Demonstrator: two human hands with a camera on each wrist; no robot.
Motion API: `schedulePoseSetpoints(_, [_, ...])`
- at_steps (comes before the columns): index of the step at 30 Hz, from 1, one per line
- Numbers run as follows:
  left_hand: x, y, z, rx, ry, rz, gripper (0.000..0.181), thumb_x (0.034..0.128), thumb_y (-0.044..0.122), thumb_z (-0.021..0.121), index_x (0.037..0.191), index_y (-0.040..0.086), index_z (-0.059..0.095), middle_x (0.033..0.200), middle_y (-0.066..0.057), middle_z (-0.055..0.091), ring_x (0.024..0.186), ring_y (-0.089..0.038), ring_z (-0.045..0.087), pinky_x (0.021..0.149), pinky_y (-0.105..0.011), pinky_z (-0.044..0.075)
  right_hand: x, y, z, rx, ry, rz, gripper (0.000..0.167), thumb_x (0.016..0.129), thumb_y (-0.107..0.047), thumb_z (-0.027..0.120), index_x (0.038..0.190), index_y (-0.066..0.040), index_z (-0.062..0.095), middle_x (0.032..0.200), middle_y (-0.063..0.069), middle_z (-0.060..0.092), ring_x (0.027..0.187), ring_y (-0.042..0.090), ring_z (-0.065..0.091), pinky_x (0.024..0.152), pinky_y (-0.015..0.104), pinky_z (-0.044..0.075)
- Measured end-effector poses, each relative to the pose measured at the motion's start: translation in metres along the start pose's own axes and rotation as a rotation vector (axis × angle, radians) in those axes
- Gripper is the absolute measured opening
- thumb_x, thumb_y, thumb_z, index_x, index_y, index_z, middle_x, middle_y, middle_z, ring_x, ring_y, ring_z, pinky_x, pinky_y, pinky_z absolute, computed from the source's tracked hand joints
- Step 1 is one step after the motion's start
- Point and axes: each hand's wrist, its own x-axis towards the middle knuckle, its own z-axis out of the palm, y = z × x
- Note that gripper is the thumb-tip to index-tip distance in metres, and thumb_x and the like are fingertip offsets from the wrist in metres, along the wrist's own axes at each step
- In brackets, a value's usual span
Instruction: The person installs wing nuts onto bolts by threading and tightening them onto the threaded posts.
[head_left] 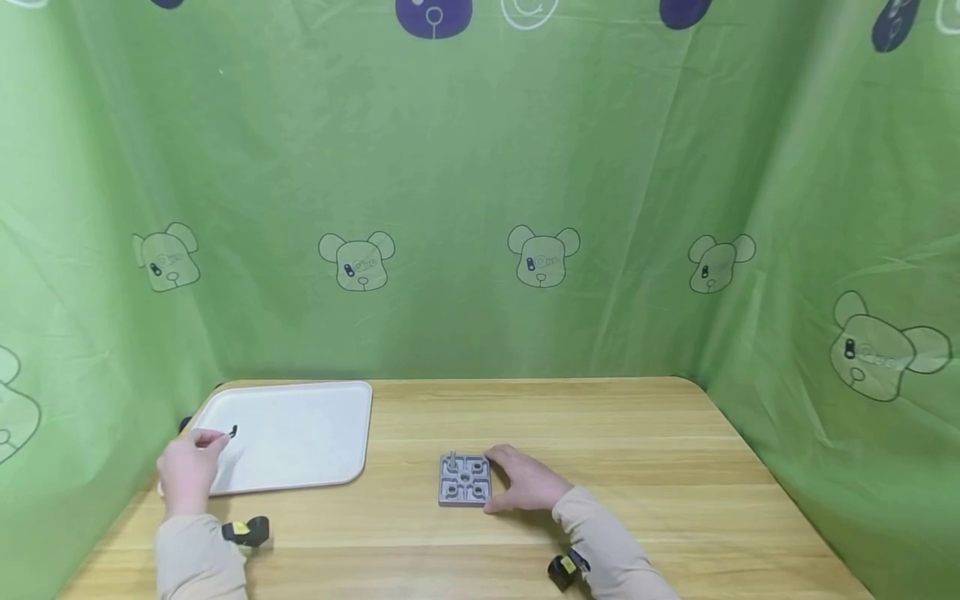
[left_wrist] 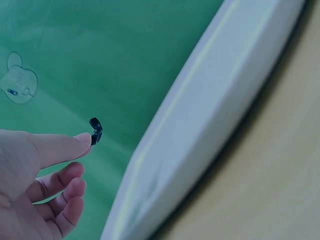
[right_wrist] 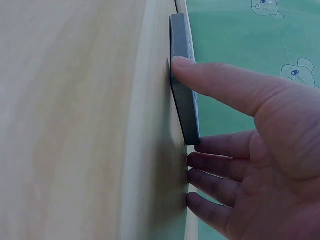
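Observation:
Over the left part of a white tray (head_left: 300, 433), my left hand (head_left: 187, 467) pinches a small black bent piece (head_left: 233, 431) between thumb and forefinger. The left wrist view shows this piece (left_wrist: 96, 131) as glossy and hooked at the fingertips, with the other fingers curled loosely. A grey square plate (head_left: 471, 492) with recessed slots and round holes lies flat on the table. One small metal post (head_left: 452, 461) stands up at its far left corner. My right hand (head_left: 528, 483) grips the plate's right side, thumb on the near face (right_wrist: 184, 107) and forefinger by the corner.
The wooden table (head_left: 600, 417) has rounded far corners. Green curtains (head_left: 480, 167) with bear prints hang behind it and along both sides. A dark object (head_left: 184, 424) shows at the tray's left edge. Each wrist wears a black camera (head_left: 257, 531).

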Motion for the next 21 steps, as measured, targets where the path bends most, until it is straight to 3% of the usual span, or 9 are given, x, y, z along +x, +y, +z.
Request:
schedulePoseSetpoints(10, [0.006,0.027,-0.006,-0.005,0.048,0.122,0.025,0.0923,0.019,0.063,0.100,-0.005,0.069,0.098,-0.028,0.069,0.088,-0.045,0.061,0.080,-0.049,0.039,0.000,-0.001,-0.001,-0.003,0.000,-0.001,0.093,0.068,-0.033,0.085,0.141,0.006,0.041,0.145,0.024,0.045,0.131,0.042,0.046,0.110,0.057,0.035])
schedulePoseSetpoints(15, [0.005,0.044,-0.006,-0.037,0.054,0.140,0.024,0.0919,0.018,0.064,0.100,-0.004,0.070,0.095,-0.028,0.069,0.086,-0.043,0.062,0.077,-0.046,0.040,0.000,-0.001,0.000,0.002,0.003,-0.007,0.093,0.068,-0.032,0.085,0.140,0.006,0.042,0.144,0.024,0.046,0.130,0.041,0.047,0.109,0.057,0.036])
schedulePoseSetpoints(21, [0.004,0.067,0.001,-0.107,0.079,0.204,0.020,0.0904,0.014,0.066,0.098,-0.004,0.071,0.099,-0.027,0.068,0.088,-0.040,0.063,0.079,-0.045,0.043,0.001,0.001,-0.001,0.003,0.003,-0.004,0.093,0.068,-0.033,0.084,0.141,0.005,0.041,0.145,0.023,0.046,0.131,0.041,0.047,0.109,0.057,0.036])
